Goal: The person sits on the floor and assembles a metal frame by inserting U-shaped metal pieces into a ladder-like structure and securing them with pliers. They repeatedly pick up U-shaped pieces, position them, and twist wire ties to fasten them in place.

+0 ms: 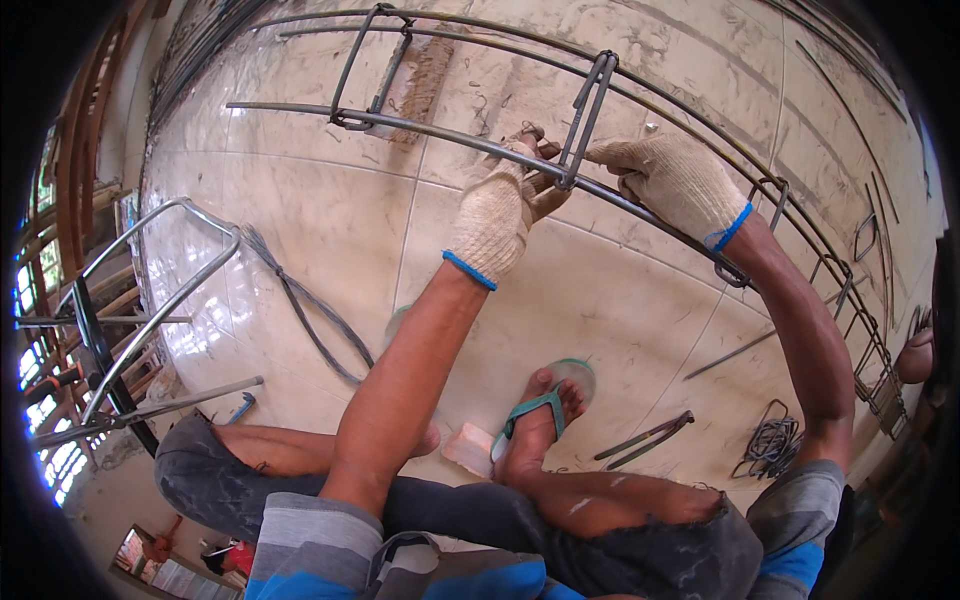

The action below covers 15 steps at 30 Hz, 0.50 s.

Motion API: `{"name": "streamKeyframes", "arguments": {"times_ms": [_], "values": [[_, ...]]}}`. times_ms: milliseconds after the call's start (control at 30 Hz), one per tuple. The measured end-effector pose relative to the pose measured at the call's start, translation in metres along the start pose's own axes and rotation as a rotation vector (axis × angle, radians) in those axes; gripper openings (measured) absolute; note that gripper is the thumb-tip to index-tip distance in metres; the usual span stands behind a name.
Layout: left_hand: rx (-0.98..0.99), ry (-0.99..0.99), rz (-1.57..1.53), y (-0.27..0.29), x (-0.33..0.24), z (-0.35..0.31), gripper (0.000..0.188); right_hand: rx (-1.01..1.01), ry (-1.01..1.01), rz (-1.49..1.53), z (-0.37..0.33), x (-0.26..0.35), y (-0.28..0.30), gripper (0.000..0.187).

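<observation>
A long rebar cage (450,132) of dark steel bars with bent rectangular stirrups lies across the far part of the floor. My left hand (500,205), in a cream knit glove with a blue cuff, is at the near bar, its fingers curled around it just left of a stirrup (590,115). My right hand (685,180), gloved alike, is right of that stirrup and above the near bar. Its index finger points at the stirrup while the other fingers curl in. Whatever those curled fingers hold is hidden.
Pincers (645,440) lie by my sandalled foot, with a pile of bent stirrups (770,440) to their right. A brick piece (468,450) sits beside the foot. Bundled wire (310,310) and a metal tube frame (210,270) are at left. Loose rods (850,120) lie far right.
</observation>
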State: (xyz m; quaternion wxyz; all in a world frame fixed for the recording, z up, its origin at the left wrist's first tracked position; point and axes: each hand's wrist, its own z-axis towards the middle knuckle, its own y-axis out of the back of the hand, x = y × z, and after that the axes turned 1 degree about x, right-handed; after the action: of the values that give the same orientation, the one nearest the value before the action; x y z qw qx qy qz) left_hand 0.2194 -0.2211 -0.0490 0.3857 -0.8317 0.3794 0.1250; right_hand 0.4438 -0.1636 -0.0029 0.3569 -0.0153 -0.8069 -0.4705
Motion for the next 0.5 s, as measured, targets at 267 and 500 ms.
{"name": "streamKeyframes", "arguments": {"times_ms": [267, 500], "values": [[0.056, -0.050, -0.184, 0.011, 0.015, 0.003, 0.020, 0.111, 0.017, 0.131, 0.010, -0.003, -0.009, 0.039], [0.075, -0.095, -0.027, 0.021, 0.015, -0.001, 0.020, 0.297, -0.004, 0.076, 0.020, 0.006, -0.002, 0.041]]}}
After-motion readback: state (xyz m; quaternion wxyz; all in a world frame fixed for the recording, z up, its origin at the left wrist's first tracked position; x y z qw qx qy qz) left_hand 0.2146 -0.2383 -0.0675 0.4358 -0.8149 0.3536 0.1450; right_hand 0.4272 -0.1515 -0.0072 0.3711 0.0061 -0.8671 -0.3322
